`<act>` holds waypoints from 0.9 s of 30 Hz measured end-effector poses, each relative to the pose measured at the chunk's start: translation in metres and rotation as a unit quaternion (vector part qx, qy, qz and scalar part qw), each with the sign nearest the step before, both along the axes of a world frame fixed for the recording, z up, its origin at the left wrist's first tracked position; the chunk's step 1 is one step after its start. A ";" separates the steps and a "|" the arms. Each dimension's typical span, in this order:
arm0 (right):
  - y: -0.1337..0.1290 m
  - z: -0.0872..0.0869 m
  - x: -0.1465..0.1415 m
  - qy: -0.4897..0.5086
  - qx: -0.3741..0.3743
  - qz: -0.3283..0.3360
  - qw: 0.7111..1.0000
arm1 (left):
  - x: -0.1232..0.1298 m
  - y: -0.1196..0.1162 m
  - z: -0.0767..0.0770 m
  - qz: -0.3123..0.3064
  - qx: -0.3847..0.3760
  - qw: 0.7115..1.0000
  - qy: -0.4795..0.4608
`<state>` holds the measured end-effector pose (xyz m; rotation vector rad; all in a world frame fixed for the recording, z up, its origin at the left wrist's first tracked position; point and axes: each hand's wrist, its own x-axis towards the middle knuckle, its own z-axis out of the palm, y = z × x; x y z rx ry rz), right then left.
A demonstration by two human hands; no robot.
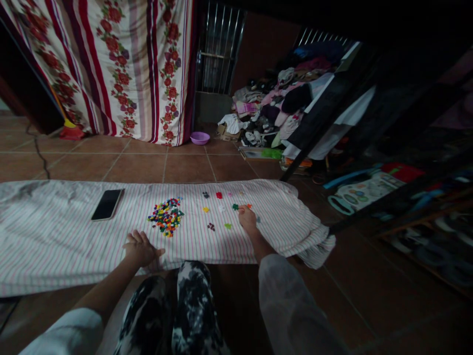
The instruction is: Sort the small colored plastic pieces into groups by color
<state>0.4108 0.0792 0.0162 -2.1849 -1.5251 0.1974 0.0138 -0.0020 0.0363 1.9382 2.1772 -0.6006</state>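
Observation:
My left hand point(141, 250) rests palm down on the striped cloth point(92, 251) by its near edge, fingers spread, holding nothing. Just beyond it lies a mixed heap of tiny coloured pieces point(166, 217). My right hand point(247, 218) is over the right part of the cloth, fingertips pinched together beside the dark green pieces point(235, 207); whatever they may hold is too small to see. Orange pieces point(249, 206) show just behind this hand. Around it are small one-colour groups: red point(219, 195), yellow point(206, 209), white point(221, 209), light green point(227, 226) and dark brown point(211, 227).
A phone point(108, 204) lies on the left of the cloth. Beyond are a flowered curtain point(140, 74), a purple basin point(200, 138) and a heap of clothes point(273, 106). A dark slanted post point(314, 140) and a shelf point(424, 217) stand at right.

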 end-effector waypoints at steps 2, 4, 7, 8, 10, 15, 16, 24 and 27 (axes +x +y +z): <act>0.001 0.000 0.001 0.008 -0.001 -0.019 1.000 | 0.000 0.000 -0.001 -0.002 -0.004 1.000 0.003; 0.002 0.002 0.002 0.011 0.001 -0.031 0.999 | -0.001 0.001 -0.003 -0.004 0.000 1.000 0.002; 0.003 0.005 -0.001 0.007 0.004 -0.025 1.000 | -0.003 0.002 -0.007 -0.004 0.008 1.000 -0.001; 0.003 0.007 -0.003 0.006 0.006 -0.021 1.000 | -0.003 0.002 -0.008 -0.005 0.010 1.000 -0.001; 0.005 0.009 -0.010 0.006 0.009 -0.007 1.000 | -0.004 0.002 -0.011 0.000 0.015 1.000 -0.005; 0.007 0.013 -0.038 0.017 0.039 0.044 0.998 | -0.004 0.003 -0.016 0.017 0.041 0.999 -0.029; 0.007 0.013 -0.046 0.021 0.046 0.057 0.997 | -0.004 0.003 -0.016 0.013 0.041 0.999 -0.031; 0.000 0.010 -0.114 0.061 0.085 0.192 0.976 | 0.001 0.001 0.001 0.023 -0.001 0.999 -0.026; -0.008 0.003 -0.143 0.066 0.079 0.247 0.963 | 0.002 0.000 0.002 0.020 0.002 1.000 -0.019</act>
